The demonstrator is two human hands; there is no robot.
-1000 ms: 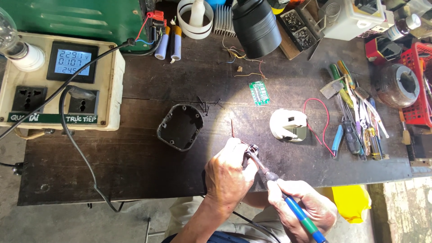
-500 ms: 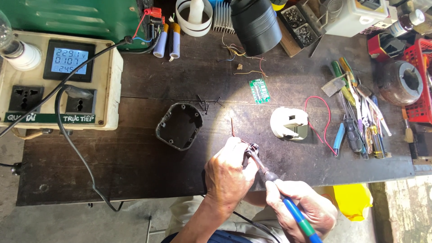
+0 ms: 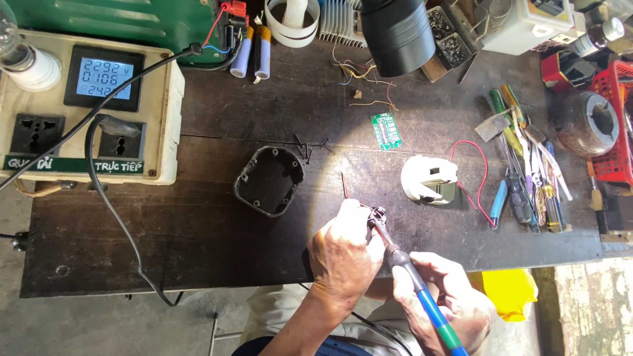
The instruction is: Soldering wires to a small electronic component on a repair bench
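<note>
Here, a small dark part (image 3: 377,214) sits at the near edge of the dark wooden workbench (image 3: 198,244), pinched in the closed fingers of the left hand (image 3: 343,254), with a thin red wire (image 3: 345,186) rising from it. The tip of a soldering iron (image 3: 422,296) touches that part; the right hand (image 3: 448,303) is wrapped around the iron's blue and green handle. Just beyond the hands lie an open black plastic shell (image 3: 269,180) to the left and a white moulded housing (image 3: 428,179) with a looping red lead to the right. Farther back lies a small green circuit board (image 3: 386,130). A beige meter box (image 3: 92,109) with sockets stands at the far left, and a row of screwdrivers (image 3: 527,171) lies at the right.
</note>
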